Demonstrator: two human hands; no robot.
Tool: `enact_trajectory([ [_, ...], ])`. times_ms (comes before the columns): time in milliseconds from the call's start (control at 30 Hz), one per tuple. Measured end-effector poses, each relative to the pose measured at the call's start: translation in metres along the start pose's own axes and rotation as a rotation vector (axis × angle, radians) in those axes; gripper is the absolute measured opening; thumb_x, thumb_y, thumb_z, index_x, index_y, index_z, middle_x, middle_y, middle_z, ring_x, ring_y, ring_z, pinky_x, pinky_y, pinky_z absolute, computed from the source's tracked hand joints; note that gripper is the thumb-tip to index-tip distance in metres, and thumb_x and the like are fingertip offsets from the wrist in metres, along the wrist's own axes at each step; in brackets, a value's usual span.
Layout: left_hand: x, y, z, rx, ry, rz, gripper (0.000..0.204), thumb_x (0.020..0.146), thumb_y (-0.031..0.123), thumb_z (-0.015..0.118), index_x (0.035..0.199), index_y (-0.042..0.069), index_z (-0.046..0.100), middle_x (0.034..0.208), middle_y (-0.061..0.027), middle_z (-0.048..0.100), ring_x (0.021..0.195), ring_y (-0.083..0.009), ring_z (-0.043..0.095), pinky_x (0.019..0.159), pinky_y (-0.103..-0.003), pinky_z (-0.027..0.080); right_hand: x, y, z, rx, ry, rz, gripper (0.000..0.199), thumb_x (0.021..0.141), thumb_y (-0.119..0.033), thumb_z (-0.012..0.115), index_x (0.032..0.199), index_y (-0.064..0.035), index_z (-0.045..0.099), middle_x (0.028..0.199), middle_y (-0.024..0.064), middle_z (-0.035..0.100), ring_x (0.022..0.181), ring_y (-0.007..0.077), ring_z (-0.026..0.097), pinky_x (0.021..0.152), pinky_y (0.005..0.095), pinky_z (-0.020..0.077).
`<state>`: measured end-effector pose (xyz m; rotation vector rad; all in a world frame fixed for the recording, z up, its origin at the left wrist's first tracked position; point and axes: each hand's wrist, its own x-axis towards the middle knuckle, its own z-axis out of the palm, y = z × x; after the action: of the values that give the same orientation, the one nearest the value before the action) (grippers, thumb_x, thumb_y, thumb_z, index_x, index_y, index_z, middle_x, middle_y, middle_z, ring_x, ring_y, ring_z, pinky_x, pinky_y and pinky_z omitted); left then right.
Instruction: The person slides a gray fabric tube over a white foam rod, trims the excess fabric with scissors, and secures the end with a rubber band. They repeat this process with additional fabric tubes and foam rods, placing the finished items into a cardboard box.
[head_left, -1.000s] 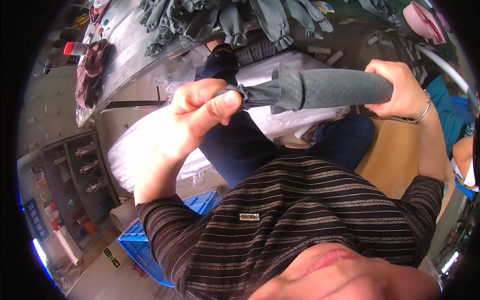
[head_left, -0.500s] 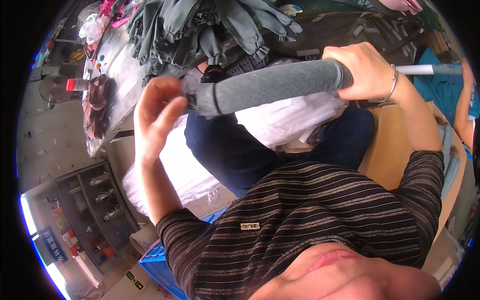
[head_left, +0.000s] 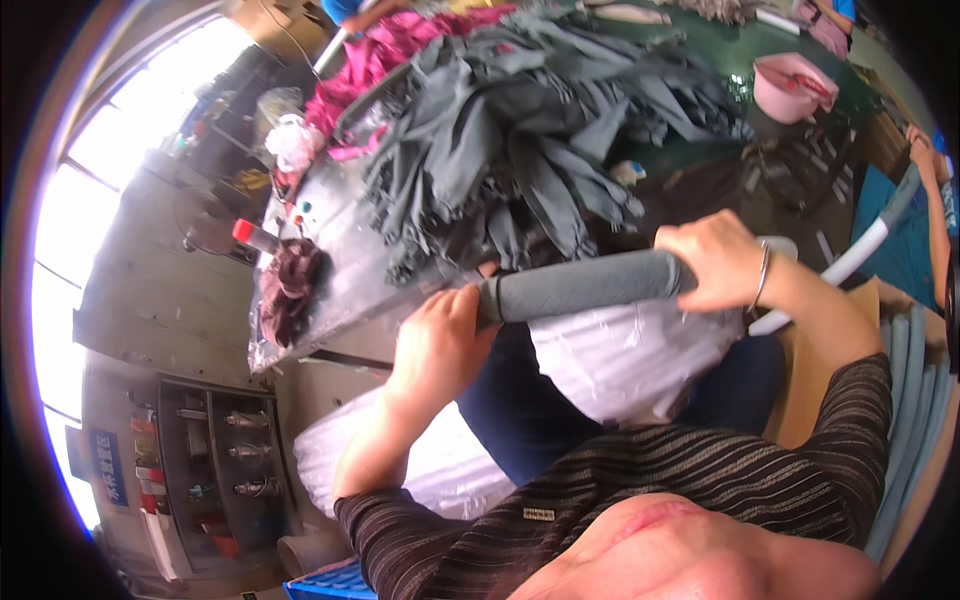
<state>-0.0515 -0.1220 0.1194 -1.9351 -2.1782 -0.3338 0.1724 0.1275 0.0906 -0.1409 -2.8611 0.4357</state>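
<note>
A grey fabric-covered tube (head_left: 590,285) lies across in front of me, its right end slightly higher than its left. My left hand (head_left: 440,335) is closed round the left end, next to a dark band (head_left: 492,299). At the other end my right hand (head_left: 722,262), with a bracelet at the wrist, wraps round the tube. Both palms hide the tube's ends. Beyond it, a heap of grey fabric pieces (head_left: 500,150) with gathered ends covers much of the table (head_left: 345,290).
White wrapped tubes (head_left: 620,360) lie by my legs. A cardboard box (head_left: 800,385) at right holds grey tubes (head_left: 905,420). A co-worker's hand (head_left: 918,145) grips a partly grey-covered white pipe (head_left: 850,260). Pink fabric (head_left: 390,45) and a pink basin (head_left: 785,90) are farther off.
My left hand, loosely curled at the tube's left end before, now wraps round it. The tube sits lower and more to the right in view, and more of the table shows.
</note>
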Motion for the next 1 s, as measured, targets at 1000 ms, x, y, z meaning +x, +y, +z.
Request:
enact_trajectory([
  [1000,-0.005,-0.009,-0.094,0.487,0.333,0.593,0.007,0.072,-0.003,0.047,0.074,0.004,0.045,0.059,-0.0054,0.046,0.051,-0.0199,0.050,0.043,-0.028,0.038,-0.035,-0.045,-0.071,-0.167,0.248,-0.176,0.039,0.057,-0.024,0.078,0.081,-0.0055,0.055,0.068,0.0062,0.060,0.056,0.0250,0.061,0.053,0.0340,0.0482],
])
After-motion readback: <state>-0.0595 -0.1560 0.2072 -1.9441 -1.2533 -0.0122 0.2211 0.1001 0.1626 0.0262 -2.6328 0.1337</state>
